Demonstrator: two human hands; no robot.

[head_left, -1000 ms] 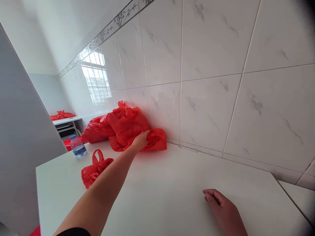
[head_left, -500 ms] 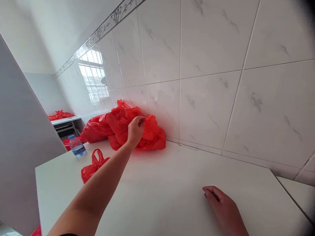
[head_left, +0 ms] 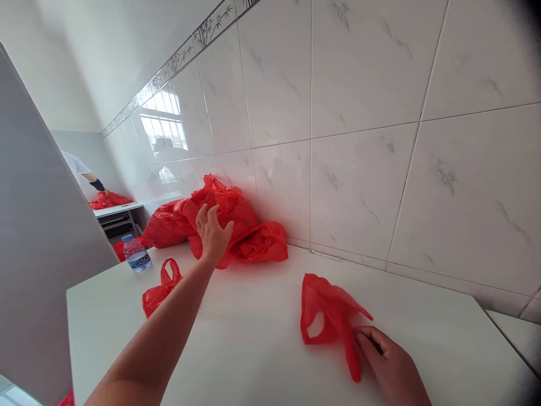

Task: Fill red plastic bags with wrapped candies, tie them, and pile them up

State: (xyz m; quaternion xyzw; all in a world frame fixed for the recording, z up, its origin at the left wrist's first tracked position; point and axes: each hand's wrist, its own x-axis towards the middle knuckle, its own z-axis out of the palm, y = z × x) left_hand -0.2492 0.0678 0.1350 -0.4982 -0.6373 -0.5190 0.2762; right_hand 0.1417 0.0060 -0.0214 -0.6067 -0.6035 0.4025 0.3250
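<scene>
My left hand (head_left: pixel 213 234) is stretched over a heap of crumpled red plastic bags (head_left: pixel 236 208) against the wall. Its fingers are spread, and nothing is held in it. At the lower right, my right hand (head_left: pixel 391 358) has thumb and fingers closed in a pinch on the edge of a single red plastic bag (head_left: pixel 327 307). This bag spreads out to the left of the fingers, above the white tabletop, and one handle hole shows. A small knotted red bag (head_left: pixel 156 296) with its loop upright sits partly behind my left forearm.
A water bottle with a blue cap (head_left: pixel 136 256) stands at the left of the white table (head_left: pixel 253 338). White tiled wall (head_left: pixel 359 169) bounds the back, and a grey partition (head_left: pixel 38 225) the left. Beyond it, another person's arm (head_left: pixel 88 177) reaches to red bags on another table.
My left hand has gone from pinched at the heap's right side to spread, a little left. A red bag now appears at my right hand. Another person's arm has come into view.
</scene>
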